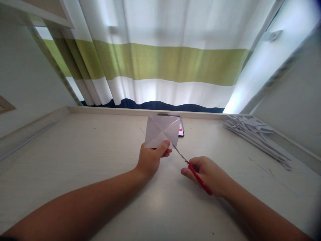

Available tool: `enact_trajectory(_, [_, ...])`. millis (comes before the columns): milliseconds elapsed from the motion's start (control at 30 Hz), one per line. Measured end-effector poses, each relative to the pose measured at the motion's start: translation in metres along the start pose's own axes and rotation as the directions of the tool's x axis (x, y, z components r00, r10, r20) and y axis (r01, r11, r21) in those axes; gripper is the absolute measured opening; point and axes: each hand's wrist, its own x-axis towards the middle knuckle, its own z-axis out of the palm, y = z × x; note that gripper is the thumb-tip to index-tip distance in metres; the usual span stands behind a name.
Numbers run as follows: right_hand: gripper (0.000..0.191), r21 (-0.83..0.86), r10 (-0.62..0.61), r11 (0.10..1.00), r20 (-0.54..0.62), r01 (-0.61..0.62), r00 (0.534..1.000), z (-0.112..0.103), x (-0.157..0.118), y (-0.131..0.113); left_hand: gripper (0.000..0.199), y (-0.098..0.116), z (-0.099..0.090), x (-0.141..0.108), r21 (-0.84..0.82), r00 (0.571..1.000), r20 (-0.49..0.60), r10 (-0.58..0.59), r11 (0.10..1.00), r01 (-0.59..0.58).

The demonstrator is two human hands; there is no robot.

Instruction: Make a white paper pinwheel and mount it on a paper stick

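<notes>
My left hand pinches the lower edge of a square sheet of white paper, thumb on top and fingers beneath. Diagonal creases cross at the middle of the sheet. In my right hand is a pair of scissors with red handles. Their blades point up and left, and the tips meet the paper's lower right corner. Whether the blades are apart or together I cannot tell. Both hands are held above the white table.
A phone with a lit screen lies partly behind the paper. At the right, a stack of folded white paper rests on the table, with thin paper scraps nearby. A low ledge and a white and green curtain stand at the back.
</notes>
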Motion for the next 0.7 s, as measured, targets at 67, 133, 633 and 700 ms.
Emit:
enact_trajectory(67, [0.045, 0.010, 0.007, 1.000, 0.016, -0.007, 1.000, 0.0002, 0.0004, -0.0004, 0.034, -0.0001, 0.0007, -0.0004, -0.008, 1.000, -0.009, -0.008, 1.000, 0.008])
enact_trajectory(133, [0.046, 0.016, 0.012, 1.000, 0.021, -0.012, 1.000, 0.0001, 0.0006, -0.0006, 0.034, -0.0002, 0.0014, -0.0007, -0.018, 1.000, -0.021, -0.015, 1.000, 0.015])
enact_trajectory(633, [0.043, -0.055, -0.021, 0.998, -0.023, 0.019, 1.000, -0.0001, 0.0001, -0.0036, 0.034, -0.0001, 0.0009, -0.0033, 0.013, 1.000, -0.009, -0.015, 1.000, 0.016])
enact_trajectory(700, [0.044, -0.036, -0.026, 0.999, -0.009, 0.025, 1.000, -0.0001, -0.0006, -0.0046, 0.033, 0.0002, 0.0008, -0.0041, 0.017, 1.000, 0.005, -0.018, 1.000, 0.018])
